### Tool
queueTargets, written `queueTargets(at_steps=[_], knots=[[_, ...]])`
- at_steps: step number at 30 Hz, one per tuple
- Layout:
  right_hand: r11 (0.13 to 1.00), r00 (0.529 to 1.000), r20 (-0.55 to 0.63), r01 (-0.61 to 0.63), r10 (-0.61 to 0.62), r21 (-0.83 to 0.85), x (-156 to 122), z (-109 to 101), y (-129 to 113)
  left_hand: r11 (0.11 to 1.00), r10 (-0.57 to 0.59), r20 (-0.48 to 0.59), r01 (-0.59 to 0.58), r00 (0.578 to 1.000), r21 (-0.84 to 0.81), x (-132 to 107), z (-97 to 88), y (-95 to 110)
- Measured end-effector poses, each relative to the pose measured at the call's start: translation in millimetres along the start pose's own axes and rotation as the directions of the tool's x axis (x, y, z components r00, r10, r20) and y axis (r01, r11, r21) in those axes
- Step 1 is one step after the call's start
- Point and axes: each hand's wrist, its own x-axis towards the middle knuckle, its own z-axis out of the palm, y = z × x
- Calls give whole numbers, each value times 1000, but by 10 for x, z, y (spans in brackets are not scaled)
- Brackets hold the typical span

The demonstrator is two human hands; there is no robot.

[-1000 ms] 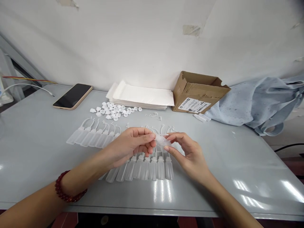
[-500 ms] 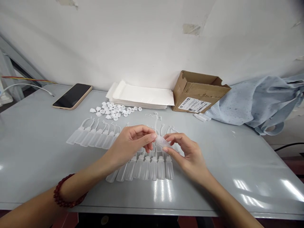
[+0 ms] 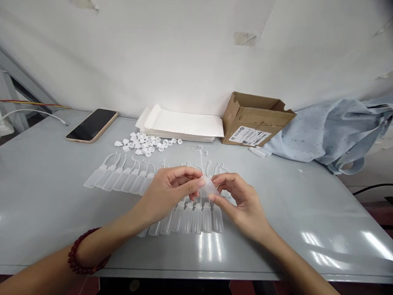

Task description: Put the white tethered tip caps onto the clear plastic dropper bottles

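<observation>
Between my two hands is a small translucent plastic bottle (image 3: 210, 187), with a thin white strap rising from its neck. My left hand (image 3: 176, 184) pinches the neck end between thumb and fingers. My right hand (image 3: 238, 198) grips the body with thumb and fingertips. Beneath and in front of my hands lies a row of similar bottles (image 3: 197, 219), straps pointing away from me. Another row of bottles (image 3: 123, 178) lies to the left, partly hidden behind my left hand. More straps show behind my fingers.
A heap of white caps (image 3: 147, 143) lies beyond the left row. Behind it are a stack of white envelopes (image 3: 187, 123) and an open cardboard box (image 3: 258, 121). A phone (image 3: 92, 125) rests at the back left, and a pale blue cloth bag (image 3: 307, 131) at the right.
The bottle in my hands has tilted a little further downward, its body swinging slightly. Both hands stay in nearly the same place; the view has shifted slightly.
</observation>
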Motion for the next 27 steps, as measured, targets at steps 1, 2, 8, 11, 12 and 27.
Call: queueTargets(at_steps=[1,2,8,11,12,27], knots=[[1000,1000,2,-6,6,16,1,6,0,1000,-5,-2,5,1000,-4,1,8,2],[1000,1000,4,-11,11,29,2,12,-2,1000,-11,-4,11,1000,-8,3,15,3],[995,1000,5,-28,27,92,-9,36,-30,999,-33,46,32,998,26,0,17,-5],[991,999,0,-50,50,121,-18,46,-56,996,-25,82,17,996,92,-11,21,4],[990,998,0,-63,63,123,-20,49,-66,994,-14,96,4,995,109,-15,27,8],[982,983,45,-180,178,51,-31,44,-101,1000,14,161,-15,987,5,-19,55,3]])
